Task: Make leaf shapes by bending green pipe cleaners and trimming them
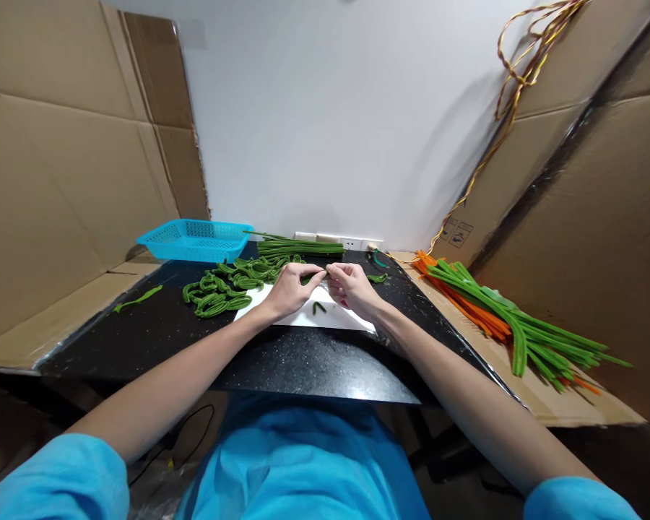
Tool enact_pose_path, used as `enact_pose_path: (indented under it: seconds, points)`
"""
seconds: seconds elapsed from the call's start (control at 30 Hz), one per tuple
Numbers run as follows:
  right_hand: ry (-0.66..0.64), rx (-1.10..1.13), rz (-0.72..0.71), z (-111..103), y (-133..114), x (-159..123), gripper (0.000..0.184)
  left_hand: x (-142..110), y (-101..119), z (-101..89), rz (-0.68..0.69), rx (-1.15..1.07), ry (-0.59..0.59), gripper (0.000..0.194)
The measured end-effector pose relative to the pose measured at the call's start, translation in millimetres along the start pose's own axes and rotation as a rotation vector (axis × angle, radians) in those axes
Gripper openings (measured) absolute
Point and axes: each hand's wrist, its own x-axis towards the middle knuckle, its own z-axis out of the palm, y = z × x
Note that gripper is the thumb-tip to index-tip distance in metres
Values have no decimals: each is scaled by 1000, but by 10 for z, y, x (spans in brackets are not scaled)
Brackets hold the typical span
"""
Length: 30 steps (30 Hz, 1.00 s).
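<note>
Above smooth white paper [297,316], both hands [321,287] pinch a small, fuzzy green piece [326,273].

Black speckled table [325,361] | blue basket [195,250] | green stem bundle [300,249] | green loops [214,303] | white sheet [344,318] | light-green strip [141,297]

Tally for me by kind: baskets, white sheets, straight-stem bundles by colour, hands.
Blue basket: 1
White sheet: 1
Dark green bundle: 1
Bright green bundle: 1
Orange bundle: 1
Hands, left and right: 2
Total: 7
</note>
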Motion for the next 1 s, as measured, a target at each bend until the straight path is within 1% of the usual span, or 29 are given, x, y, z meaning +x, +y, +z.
enact_pose_path:
  seconds: [0.1,0.17,0.23,0.33,0.5,0.63,0.73,0.87,1.0]
  points:
    - [11,-62,-48,-73,-10,-1,53,35,-47,5,-65,-66,-84,28]
    - [36,-130,-106,-114,-14,-5,51,54,-65,9,-127,-133,-148,39]
    - [57,-209,-172,-147,-17,-10,47,63,-69,8,-181,-198,-199,45]
    - [35,-324,-253,-192,-25,-23,40,61,-59,-3,-232,-271,-242,47]
    - [-54,-428,-335,-263,-62,-62,28,54,-23,-11,-263,-337,-269,40]
    - [-65,-431,-345,-269,-101,-94,25,42,4,9,-239,-338,-253,38]
    - [-1,-391,-311,-215,-116,-91,31,22,9,21,-179,-295,-213,38]
    - [57,-268,-222,-97,-116,-64,43,3,5,16,-66,-159,-114,31]
    - [26,-79,-85,-11,-102,-47,51,1,36,-2,41,27,-24,19]
